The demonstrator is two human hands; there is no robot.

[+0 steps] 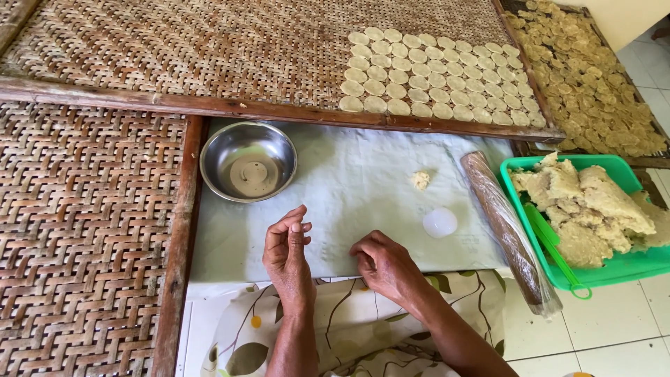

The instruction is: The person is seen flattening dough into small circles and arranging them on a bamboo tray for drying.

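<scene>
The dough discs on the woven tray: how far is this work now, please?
Done: several rows of pale dough discs fill the right part of the woven tray. In hand: nothing; the left hand and right hand are empty over the white sheet, near a small dough crumb. Left: much bare tray and a green basket full of dough.

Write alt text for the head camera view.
Two bare hands, left hand and right hand, rest on a pale sheet between a steel bowl and a wrapped rolling pin. Dough discs line a woven tray; a green basket holds dough.
</scene>
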